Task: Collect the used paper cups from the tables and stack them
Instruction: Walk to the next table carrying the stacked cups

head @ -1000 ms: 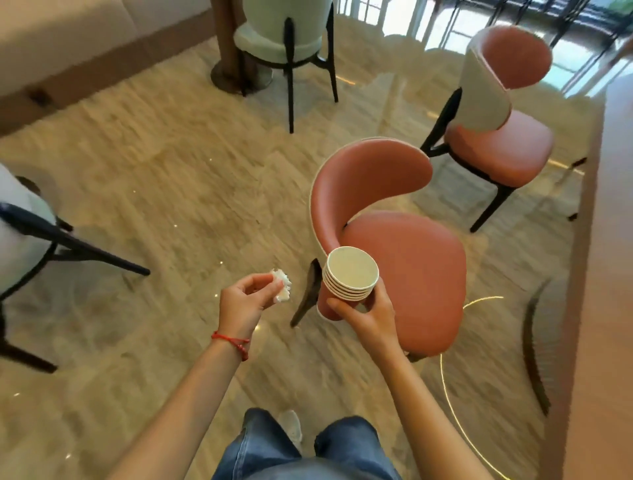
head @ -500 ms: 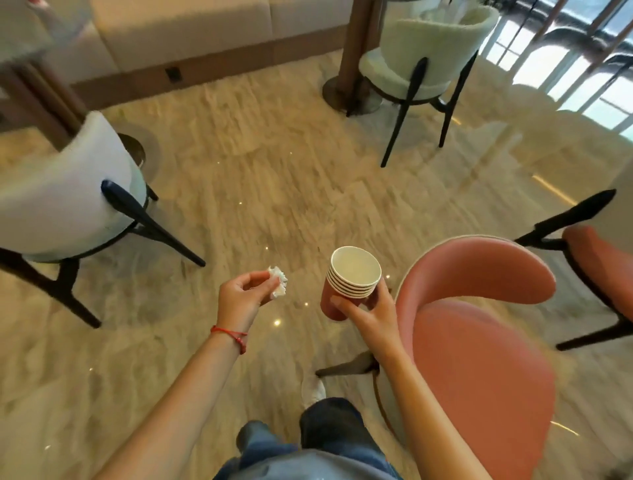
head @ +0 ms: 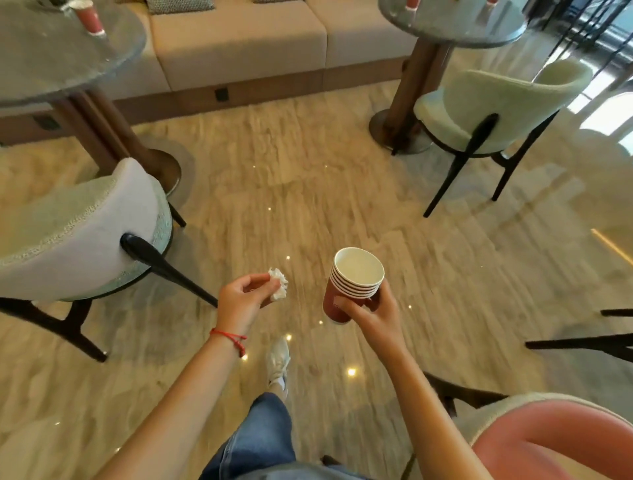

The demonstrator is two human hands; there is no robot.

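Observation:
My right hand [head: 371, 315] grips a stack of several red paper cups [head: 352, 284], white inside, tilted a little with the mouth up. My left hand [head: 243, 301] pinches a crumpled white tissue [head: 278, 288] between thumb and fingers, level with the stack and to its left. A red paper cup [head: 89, 19] stands on the round grey table [head: 51, 54] at the far left. On the round table [head: 455, 24] at the far right, two red cup bases [head: 412, 4] show at the frame's top edge.
A pale upholstered chair [head: 82, 233] stands at the left and another [head: 496, 102] at the right by the table pedestal [head: 411, 85]. A pink chair [head: 548, 442] is at the bottom right. A beige bench sofa [head: 246, 44] lines the back wall. Open marble floor [head: 308, 192] lies ahead.
The view has swung left and up, away from the pink chairs, bringing both round tables and the sofa into sight. Both hands keep their hold in the same pose.

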